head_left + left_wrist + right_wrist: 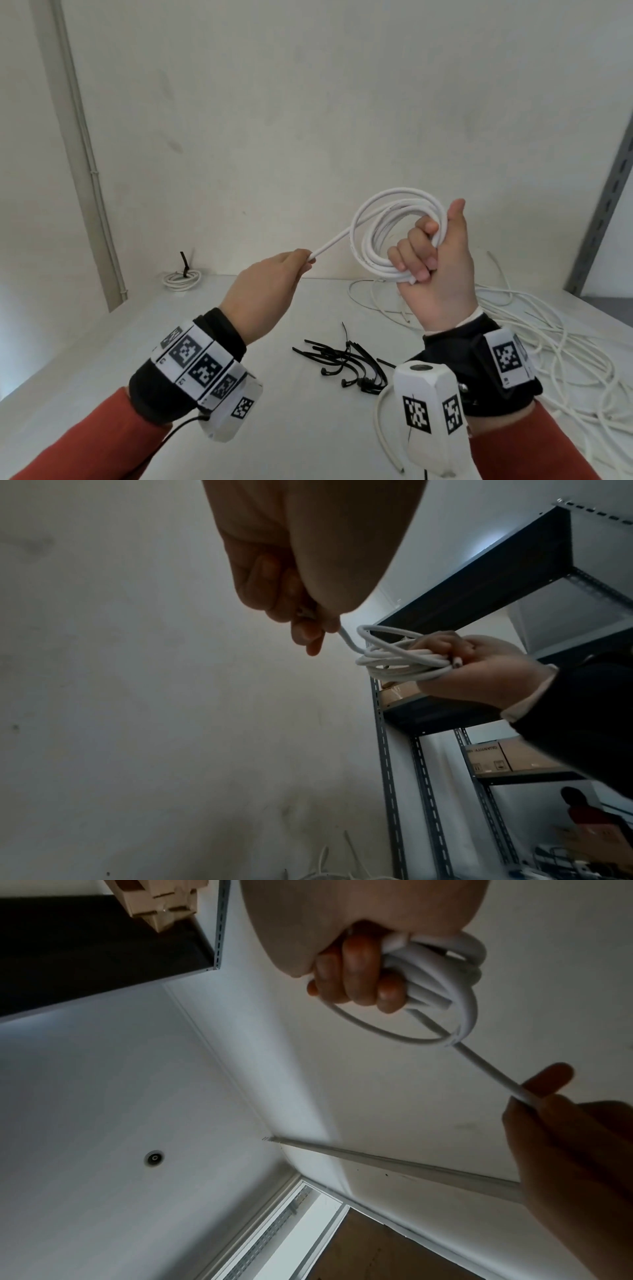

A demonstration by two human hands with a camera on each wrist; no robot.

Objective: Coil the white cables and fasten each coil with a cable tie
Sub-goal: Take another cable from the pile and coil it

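Observation:
My right hand [432,253] is raised above the table and grips a coil of white cable [383,236] with several loops, fingers wrapped round the bundle [441,977]. The cable's loose end [334,241] runs down-left from the coil into my left hand [270,287], which pinches it between thumb and fingers [315,620]. The same coil [397,656] shows in the left wrist view, held by the right hand. A pile of black cable ties [346,363] lies on the white table [102,359] below my hands.
A tangle of loose white cables [534,335] covers the table's right side. A finished small coil bound with a black tie [181,277] sits at the back left by the wall. A grey metal shelving upright [603,219] stands at the right.

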